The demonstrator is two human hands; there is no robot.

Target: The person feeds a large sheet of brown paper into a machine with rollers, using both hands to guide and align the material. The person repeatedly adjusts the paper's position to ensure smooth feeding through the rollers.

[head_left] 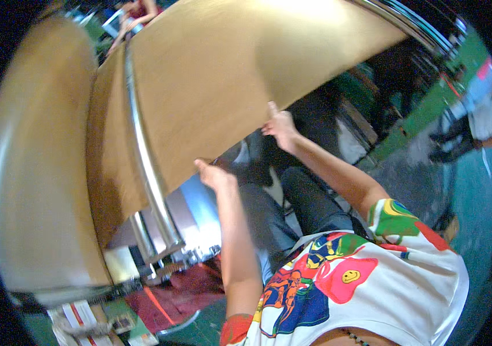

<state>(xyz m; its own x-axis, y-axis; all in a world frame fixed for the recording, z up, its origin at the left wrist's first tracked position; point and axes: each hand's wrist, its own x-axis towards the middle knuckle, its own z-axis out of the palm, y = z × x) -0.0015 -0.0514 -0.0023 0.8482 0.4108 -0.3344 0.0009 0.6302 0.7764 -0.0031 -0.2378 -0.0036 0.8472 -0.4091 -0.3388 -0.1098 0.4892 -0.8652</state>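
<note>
A wide tan-brown sheet (200, 92) stretches in front of me, its near edge running from lower left to upper right. My left hand (218, 176) is closed on that edge, thumb on top and the other fingers mostly hidden beneath. Farther right along the same edge, my right hand (281, 128) pinches it, with the thumb pointing forward. A shiny metal bar (139, 135) lies across the sheet to the left of both hands. What kind of material the sheet is, I cannot tell for sure.
At the left stands a large tan roll (44, 155). Metal rollers (407, 23) edge the far right. Another person's arm (148, 11) shows at the far left, and a person in light clothes (488, 112) is at the right. Dark red cloth (185, 294) lies lower left.
</note>
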